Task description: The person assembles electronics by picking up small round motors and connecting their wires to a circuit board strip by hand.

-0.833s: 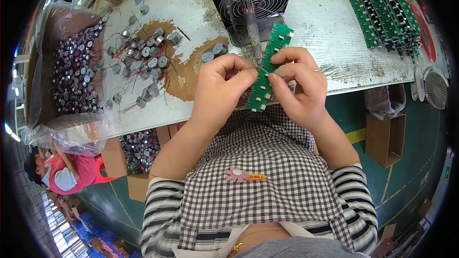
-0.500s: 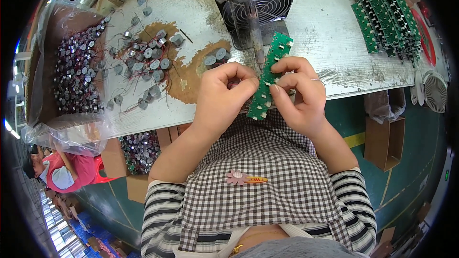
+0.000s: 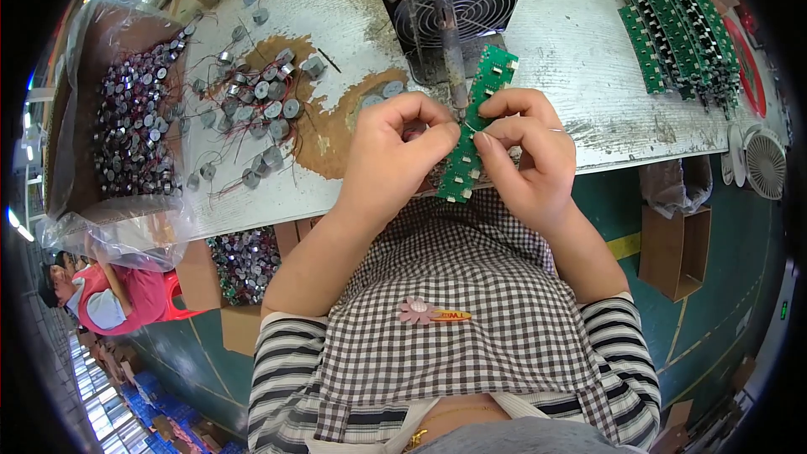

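Note:
A long green circuit board (image 3: 492, 76) with small white connectors is tilted in front of me, held at its right edge by my right hand (image 3: 534, 155). A thin pale strand (image 3: 472, 128) shows by that hand's thumb tip. My left hand (image 3: 391, 155) is closed in a pinch against the board's left edge. Inside its curled fingers sits a small motor (image 3: 414, 130) with reddish wires, mostly hidden. Just above the fingertips, the tip of a soldering iron (image 3: 455, 59) points down beside the board, fixed in a holder.
Behind the iron stands a black fan (image 3: 483, 4). Loose wired motors (image 3: 273, 97) lie on the left, beside a plastic-lined box (image 3: 71, 143) full of more. Stacked green boards (image 3: 685, 42) stand at the far right. A person (image 3: 113, 294) sits at lower left.
The board has shifted slightly up and now tilts closer under the iron's tip. My left fingertips have moved a little right and up along the board's edge.

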{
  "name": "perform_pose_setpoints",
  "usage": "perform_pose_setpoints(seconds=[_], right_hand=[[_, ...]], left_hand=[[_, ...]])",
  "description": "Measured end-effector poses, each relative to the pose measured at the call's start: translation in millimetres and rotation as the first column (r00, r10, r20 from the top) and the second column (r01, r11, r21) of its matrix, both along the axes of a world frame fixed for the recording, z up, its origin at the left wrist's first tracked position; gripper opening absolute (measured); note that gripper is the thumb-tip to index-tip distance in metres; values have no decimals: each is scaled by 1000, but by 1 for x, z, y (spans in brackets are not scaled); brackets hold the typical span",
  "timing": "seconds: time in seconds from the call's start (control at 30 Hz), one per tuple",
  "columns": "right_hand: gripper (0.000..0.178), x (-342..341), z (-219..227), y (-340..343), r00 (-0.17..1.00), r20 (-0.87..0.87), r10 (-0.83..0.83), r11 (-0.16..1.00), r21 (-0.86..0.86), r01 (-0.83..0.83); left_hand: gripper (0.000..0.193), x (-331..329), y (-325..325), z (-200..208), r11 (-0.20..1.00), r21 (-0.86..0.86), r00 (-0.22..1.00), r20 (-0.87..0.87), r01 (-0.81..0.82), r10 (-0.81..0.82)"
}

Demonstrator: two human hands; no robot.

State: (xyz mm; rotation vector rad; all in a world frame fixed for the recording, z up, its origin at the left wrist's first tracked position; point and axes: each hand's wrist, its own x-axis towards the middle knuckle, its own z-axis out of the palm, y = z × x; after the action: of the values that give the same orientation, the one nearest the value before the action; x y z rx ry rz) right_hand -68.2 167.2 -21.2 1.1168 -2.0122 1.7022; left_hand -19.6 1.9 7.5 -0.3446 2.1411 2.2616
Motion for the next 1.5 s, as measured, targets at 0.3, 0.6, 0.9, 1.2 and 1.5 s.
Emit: perform_pose_setpoints(seconds=[0.3, 0.6, 0.9, 1.2, 1.5], right_hand=[[14, 6, -4, -2, 999, -34, -15, 999, 27, 16], [8, 4, -14, 5, 967, 251, -49, 986, -144, 88], [8, 2, -16, -2, 961, 277, 23, 985, -168, 24], [9, 1, -18, -2, 954, 298, -4, 988, -147, 50], [10, 3, -19, 4, 945, 324, 37, 983, -181, 24]], left_hand=[[6, 2, -5, -1, 999, -42, 1000, 1, 16, -16], [25, -15, -57, 21, 827, -561, 949, -238, 38, -205], [22, -151, -270, 13, -71, -900, 897, -434, -429, 88], [16, -198, -319, -38, 177, -903, 919, -373, -391, 129], [13, -85, -223, 36, 856, -336, 893, -361, -394, 269]])
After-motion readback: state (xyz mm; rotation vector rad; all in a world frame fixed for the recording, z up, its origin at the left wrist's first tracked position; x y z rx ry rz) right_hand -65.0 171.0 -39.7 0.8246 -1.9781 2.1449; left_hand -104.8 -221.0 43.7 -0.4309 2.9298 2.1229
